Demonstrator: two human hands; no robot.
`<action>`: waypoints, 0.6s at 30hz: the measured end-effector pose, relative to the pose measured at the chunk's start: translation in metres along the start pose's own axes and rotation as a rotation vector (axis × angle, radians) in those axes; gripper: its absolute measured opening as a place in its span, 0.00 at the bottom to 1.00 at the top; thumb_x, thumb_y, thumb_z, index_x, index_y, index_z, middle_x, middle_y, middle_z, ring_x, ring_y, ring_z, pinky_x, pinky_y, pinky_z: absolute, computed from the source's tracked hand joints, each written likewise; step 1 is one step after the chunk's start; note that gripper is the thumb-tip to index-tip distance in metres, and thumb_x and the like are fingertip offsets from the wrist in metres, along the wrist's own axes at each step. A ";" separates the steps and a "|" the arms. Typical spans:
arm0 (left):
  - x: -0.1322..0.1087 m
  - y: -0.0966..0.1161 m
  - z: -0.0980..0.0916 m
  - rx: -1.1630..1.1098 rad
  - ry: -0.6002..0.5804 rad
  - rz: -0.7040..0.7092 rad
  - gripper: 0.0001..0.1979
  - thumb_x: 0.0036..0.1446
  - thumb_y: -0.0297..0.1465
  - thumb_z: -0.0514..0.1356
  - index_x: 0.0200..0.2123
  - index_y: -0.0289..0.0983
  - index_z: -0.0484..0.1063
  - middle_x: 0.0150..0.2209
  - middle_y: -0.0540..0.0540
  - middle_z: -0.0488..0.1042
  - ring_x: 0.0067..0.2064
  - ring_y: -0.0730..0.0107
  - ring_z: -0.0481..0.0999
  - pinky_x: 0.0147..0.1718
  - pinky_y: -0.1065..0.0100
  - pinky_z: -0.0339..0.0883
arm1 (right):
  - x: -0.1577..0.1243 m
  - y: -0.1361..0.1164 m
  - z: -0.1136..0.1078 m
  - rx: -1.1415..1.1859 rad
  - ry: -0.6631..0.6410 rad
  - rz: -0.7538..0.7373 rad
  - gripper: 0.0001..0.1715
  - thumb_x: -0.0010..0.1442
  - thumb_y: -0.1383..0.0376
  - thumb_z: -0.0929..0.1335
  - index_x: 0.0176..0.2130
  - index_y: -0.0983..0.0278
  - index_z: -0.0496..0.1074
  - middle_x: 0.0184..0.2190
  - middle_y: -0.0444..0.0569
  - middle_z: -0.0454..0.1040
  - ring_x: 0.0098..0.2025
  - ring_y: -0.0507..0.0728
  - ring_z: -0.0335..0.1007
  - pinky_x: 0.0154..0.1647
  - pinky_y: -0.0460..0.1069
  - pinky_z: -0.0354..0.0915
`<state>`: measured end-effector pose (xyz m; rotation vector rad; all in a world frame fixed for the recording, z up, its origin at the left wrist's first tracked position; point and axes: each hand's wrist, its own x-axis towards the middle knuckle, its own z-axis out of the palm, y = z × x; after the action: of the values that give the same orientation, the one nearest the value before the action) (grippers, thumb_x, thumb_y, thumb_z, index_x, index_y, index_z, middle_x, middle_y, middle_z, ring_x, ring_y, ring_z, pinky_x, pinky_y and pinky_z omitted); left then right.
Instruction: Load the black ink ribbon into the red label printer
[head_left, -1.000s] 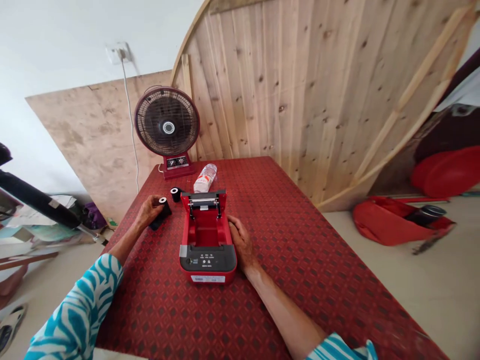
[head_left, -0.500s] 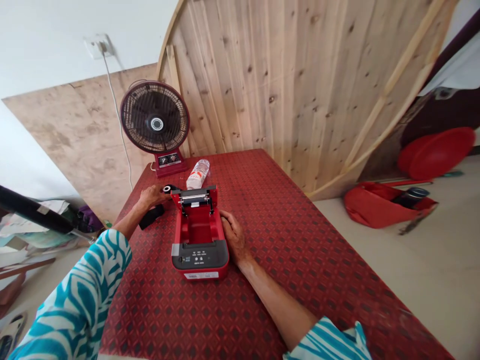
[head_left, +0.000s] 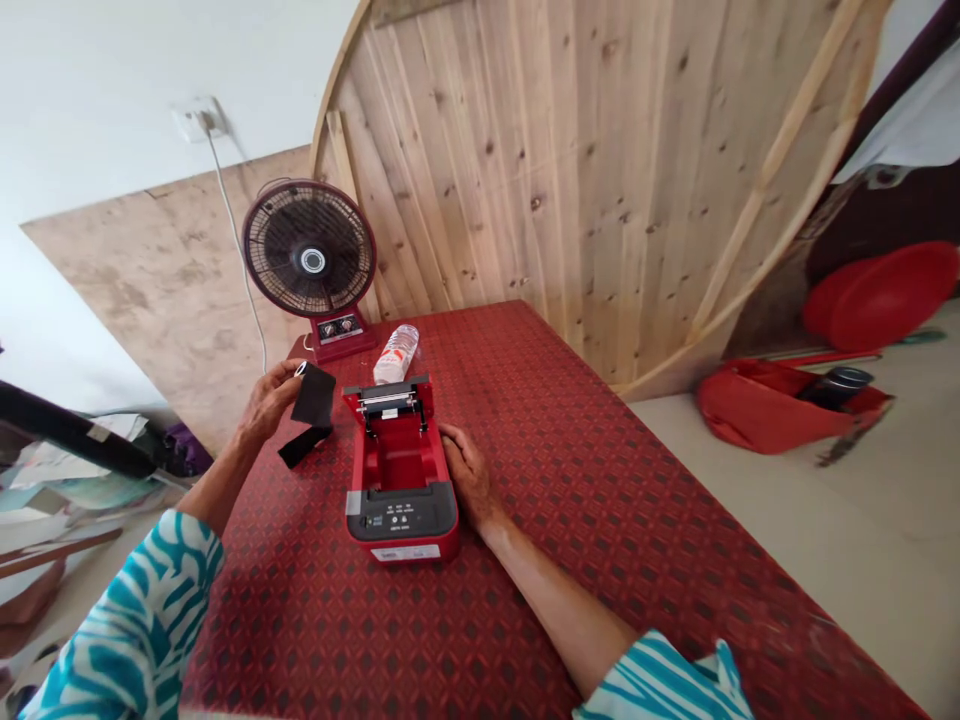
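Observation:
A small red label printer (head_left: 403, 525) with a dark grey control panel stands on the table, its lid (head_left: 390, 400) raised and its red inner bay bare. Along the printer's right side lies my right hand (head_left: 469, 475), fingers curled against the casing. My left hand (head_left: 271, 400) pinches a black roll (head_left: 313, 393) with a white core, held up left of the lid; a flat black strip hangs from it. Below, a folded black piece (head_left: 304, 446) rests on the table; whether it joins the roll I cannot tell.
Behind the printer lies a clear plastic bottle (head_left: 396, 354). A dark red fan (head_left: 309, 260) stands at the table's back left corner, near the wooden panel (head_left: 540, 160). On the floor to the right sits a red bag (head_left: 780, 410) with a black cylinder in it.
My left hand has lifted the black roll and drawn it left, away from the printer's lid, so the hanging black strip now shows. My right hand has stayed at the printer's side.

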<state>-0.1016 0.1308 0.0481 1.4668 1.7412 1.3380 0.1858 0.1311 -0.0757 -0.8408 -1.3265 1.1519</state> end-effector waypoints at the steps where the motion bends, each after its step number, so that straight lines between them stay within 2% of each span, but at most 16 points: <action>1: -0.009 0.004 -0.004 -0.099 -0.020 -0.022 0.32 0.42 0.50 0.65 0.46 0.34 0.70 0.32 0.45 0.78 0.27 0.67 0.76 0.25 0.70 0.68 | 0.000 0.000 0.000 0.000 -0.002 0.005 0.18 0.59 0.57 0.61 0.44 0.60 0.73 0.45 0.49 0.76 0.49 0.58 0.70 0.54 0.55 0.62; 3: -0.027 0.010 -0.010 -0.306 -0.075 -0.070 0.33 0.39 0.46 0.69 0.48 0.36 0.70 0.32 0.46 0.79 0.26 0.68 0.76 0.24 0.71 0.69 | 0.000 0.001 0.000 0.002 -0.008 0.013 0.18 0.59 0.57 0.61 0.44 0.60 0.73 0.45 0.49 0.76 0.49 0.58 0.70 0.54 0.55 0.63; 5: -0.042 0.013 -0.010 -0.434 -0.120 -0.089 0.30 0.40 0.42 0.70 0.47 0.38 0.71 0.35 0.47 0.79 0.31 0.66 0.77 0.29 0.69 0.71 | 0.001 0.001 0.000 0.005 -0.009 0.018 0.19 0.58 0.56 0.61 0.44 0.60 0.73 0.45 0.49 0.76 0.49 0.59 0.70 0.54 0.56 0.62; 7: -0.054 0.014 -0.007 -0.478 -0.151 -0.083 0.25 0.43 0.41 0.70 0.44 0.38 0.72 0.36 0.47 0.79 0.35 0.64 0.78 0.33 0.68 0.72 | 0.001 0.001 0.000 0.009 -0.011 0.017 0.19 0.58 0.56 0.61 0.44 0.60 0.73 0.46 0.49 0.76 0.50 0.59 0.70 0.55 0.56 0.62; 9: -0.066 0.018 0.000 -0.477 -0.199 -0.087 0.22 0.45 0.40 0.69 0.42 0.37 0.73 0.36 0.47 0.79 0.36 0.63 0.78 0.33 0.67 0.72 | 0.001 0.001 0.000 0.009 -0.009 0.007 0.19 0.58 0.56 0.62 0.44 0.60 0.73 0.46 0.49 0.76 0.50 0.59 0.70 0.55 0.56 0.62; 13: -0.085 0.038 0.020 -0.318 -0.372 -0.030 0.24 0.47 0.39 0.68 0.47 0.36 0.74 0.40 0.44 0.79 0.38 0.64 0.78 0.35 0.68 0.72 | 0.000 -0.001 0.001 -0.007 -0.004 -0.016 0.17 0.59 0.58 0.62 0.44 0.59 0.74 0.45 0.48 0.77 0.49 0.58 0.69 0.54 0.56 0.62; 18: -0.089 0.064 0.059 0.144 -0.591 0.146 0.20 0.52 0.37 0.64 0.48 0.36 0.74 0.44 0.43 0.79 0.44 0.61 0.77 0.45 0.63 0.69 | 0.001 0.000 0.003 -0.019 0.017 -0.035 0.17 0.59 0.59 0.61 0.44 0.59 0.74 0.44 0.48 0.77 0.49 0.58 0.70 0.53 0.55 0.63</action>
<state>0.0036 0.0650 0.0632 1.8621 1.3781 0.7341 0.1831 0.1315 -0.0754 -0.8365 -1.3350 1.1034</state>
